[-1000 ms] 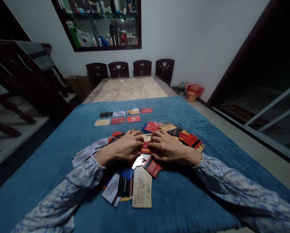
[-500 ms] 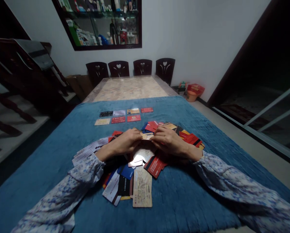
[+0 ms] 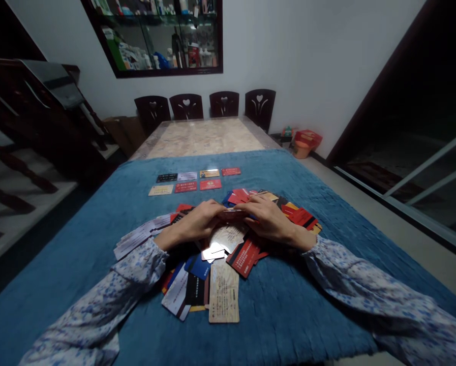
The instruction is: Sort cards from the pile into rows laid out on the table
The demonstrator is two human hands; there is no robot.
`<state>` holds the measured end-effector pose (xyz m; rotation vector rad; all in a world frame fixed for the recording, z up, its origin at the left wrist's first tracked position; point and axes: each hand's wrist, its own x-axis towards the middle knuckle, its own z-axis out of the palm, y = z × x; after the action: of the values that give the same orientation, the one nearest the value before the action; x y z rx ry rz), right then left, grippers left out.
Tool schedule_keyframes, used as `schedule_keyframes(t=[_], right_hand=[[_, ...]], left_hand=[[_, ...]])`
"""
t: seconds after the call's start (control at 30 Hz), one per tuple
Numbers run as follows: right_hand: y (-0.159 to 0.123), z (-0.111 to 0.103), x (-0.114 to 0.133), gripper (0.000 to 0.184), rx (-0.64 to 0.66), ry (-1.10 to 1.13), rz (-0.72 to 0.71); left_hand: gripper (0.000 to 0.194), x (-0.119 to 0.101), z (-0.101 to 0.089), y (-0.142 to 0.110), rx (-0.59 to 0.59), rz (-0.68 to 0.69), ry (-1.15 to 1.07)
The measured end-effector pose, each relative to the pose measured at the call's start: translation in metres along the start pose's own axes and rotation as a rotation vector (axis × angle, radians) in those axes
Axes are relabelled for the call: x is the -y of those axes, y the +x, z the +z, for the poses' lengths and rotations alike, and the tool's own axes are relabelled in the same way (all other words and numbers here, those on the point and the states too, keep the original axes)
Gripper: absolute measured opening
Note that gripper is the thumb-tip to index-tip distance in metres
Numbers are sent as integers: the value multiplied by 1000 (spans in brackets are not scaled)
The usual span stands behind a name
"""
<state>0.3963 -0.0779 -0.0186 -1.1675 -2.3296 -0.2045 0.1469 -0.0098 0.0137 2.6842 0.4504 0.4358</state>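
My left hand (image 3: 203,219) and my right hand (image 3: 265,219) meet above a loose pile of cards, fingers closed on opposite ends of one card (image 3: 230,214). The held card shows me a narrow reddish side; its printing is hidden. Just below it lies a pale card (image 3: 228,238) catching the light. A red card (image 3: 243,258) with a dark stripe rests under my right hand, and a cream card (image 3: 224,295) is closest to me. White cards (image 3: 140,235) fan out left of my left hand.
Farther off on the blue cloth (image 3: 136,305), several cards lie in two rows, among them a red card (image 3: 210,184) and a black card (image 3: 167,178). More red cards (image 3: 303,217) spread to the right. Beyond are a bare tabletop (image 3: 208,136) and dark chairs (image 3: 223,105).
The card between my hands has tipped, so its pale, lit face no longer shows and a reddish side does. My fingers have shifted slightly up around it. The rows of cards stay put.
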Motion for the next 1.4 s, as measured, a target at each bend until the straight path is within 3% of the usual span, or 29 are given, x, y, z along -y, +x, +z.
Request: schedule_keyframes(t=[0.13, 0.37, 1.03, 1.4], right_hand=[[-1, 3, 1, 34, -63, -22, 31], [-1, 3, 3, 30, -62, -80, 43], [5, -1, 14, 41, -54, -331, 38], [8, -8, 16, 31, -127, -464, -41]], left_hand=[[31, 3, 3, 0, -34, -26, 29], [51, 5, 7, 0, -71, 6, 93], [54, 1, 6, -3, -187, -28, 186], [57, 8, 8, -3, -247, -11, 189]])
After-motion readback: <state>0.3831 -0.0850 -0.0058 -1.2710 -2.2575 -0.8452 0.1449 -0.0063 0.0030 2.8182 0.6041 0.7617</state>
